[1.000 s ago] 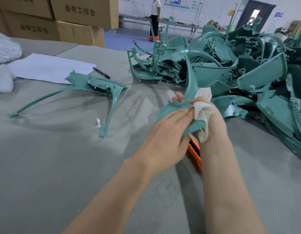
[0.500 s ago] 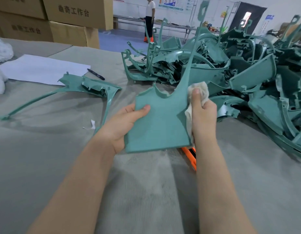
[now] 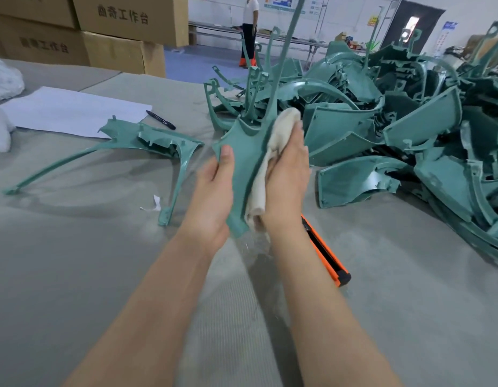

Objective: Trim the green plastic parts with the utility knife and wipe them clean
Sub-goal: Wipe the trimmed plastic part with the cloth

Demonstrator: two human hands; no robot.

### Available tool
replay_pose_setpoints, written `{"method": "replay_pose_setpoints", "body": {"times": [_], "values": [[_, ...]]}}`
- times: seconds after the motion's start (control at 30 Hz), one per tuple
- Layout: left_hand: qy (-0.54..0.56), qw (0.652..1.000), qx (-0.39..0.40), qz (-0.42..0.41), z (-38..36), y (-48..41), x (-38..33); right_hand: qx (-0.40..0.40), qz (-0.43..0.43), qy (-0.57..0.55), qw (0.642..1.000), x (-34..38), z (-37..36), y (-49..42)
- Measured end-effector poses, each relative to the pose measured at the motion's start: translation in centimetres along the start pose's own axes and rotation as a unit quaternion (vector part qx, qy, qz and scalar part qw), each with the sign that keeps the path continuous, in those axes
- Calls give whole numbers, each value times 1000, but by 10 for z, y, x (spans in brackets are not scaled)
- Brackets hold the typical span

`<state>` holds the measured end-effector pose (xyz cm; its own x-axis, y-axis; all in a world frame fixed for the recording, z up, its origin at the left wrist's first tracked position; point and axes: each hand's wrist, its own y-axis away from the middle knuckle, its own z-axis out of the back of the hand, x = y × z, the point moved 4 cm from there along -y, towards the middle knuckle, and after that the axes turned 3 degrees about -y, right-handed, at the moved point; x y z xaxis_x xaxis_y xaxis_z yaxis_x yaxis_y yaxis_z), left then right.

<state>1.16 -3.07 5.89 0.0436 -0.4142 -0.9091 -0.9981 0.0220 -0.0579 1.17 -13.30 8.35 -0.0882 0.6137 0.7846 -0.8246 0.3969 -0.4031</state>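
Note:
My left hand (image 3: pixel 213 191) grips a green plastic part (image 3: pixel 246 155) by its left edge, holding it upright and turned edge-on, its long thin arm pointing up. My right hand (image 3: pixel 287 177) presses a beige cloth (image 3: pixel 273 152) flat against the part's right face. An orange and black utility knife (image 3: pixel 327 254) lies on the grey table (image 3: pixel 74 275) just right of my right forearm, touched by neither hand. Another green part (image 3: pixel 136 141) lies flat on the table to the left.
A big heap of green parts (image 3: pixel 395 129) fills the right and far side. White paper (image 3: pixel 72 110) and a black pen (image 3: pixel 160 120) lie at the left, white bags (image 3: pixel 2 79) beyond. Cardboard boxes (image 3: pixel 102 32) stand behind. A person (image 3: pixel 249 29) stands far back.
The held part has turned from facing me flat to edge-on. My right hand with the cloth has slid from the part's upper right edge down along its side.

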Motion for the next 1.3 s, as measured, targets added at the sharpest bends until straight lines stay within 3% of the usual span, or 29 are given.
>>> {"method": "replay_pose_setpoints", "body": {"times": [0.1, 0.17, 0.3, 0.4, 0.53, 0.6, 0.63, 0.73, 0.8, 0.9, 1.07, 1.13, 1.2, 1.23, 1.3], "values": [[-55, 998, -40, -12, 9, -3, -8, 91, 110, 96, 985, 14, -31, 43], [-32, 999, -35, 5, 12, -4, -6, 124, 121, 107, 979, 11, -35, 50], [12, 1000, 4, 10, 2, 0, 3, 68, -32, 119, 990, -7, -8, -17], [49, 999, -1, 12, 6, -1, 1, 49, -54, 83, 994, -10, 4, -39], [35, 999, -1, 23, 16, -5, -4, -48, -107, -31, 993, -35, 33, -44], [20, 999, 9, 26, 17, -5, -5, -46, -84, -124, 988, -36, 38, -36], [14, 999, 16, 24, 16, -5, -5, -2, -52, -143, 988, -30, 34, -29], [-29, 999, 33, 22, 15, -4, -5, 141, 72, -38, 987, -16, 5, 0], [-30, 998, 53, 26, 17, -4, -8, 83, 69, 12, 994, -16, 4, 3], [-29, 995, 87, 25, 21, -4, -13, -32, 25, -47, 998, -17, 16, -7], [-117, 985, 107, 62, 28, -6, -9, 16, -95, -122, 988, -47, 6, -15], [-94, 986, 104, 93, 33, -4, -9, -26, -202, -194, 960, -68, 18, -16], [-49, 986, 106, 117, 35, -4, -12, -48, -246, -349, 903, -76, 29, -19], [-61, 984, 105, 129, 37, -3, -12, -26, -234, -416, 878, -73, 30, -19], [-133, 971, 118, 160, 37, -1, -5, 49, -169, -451, 875, -60, 30, -19]]}}
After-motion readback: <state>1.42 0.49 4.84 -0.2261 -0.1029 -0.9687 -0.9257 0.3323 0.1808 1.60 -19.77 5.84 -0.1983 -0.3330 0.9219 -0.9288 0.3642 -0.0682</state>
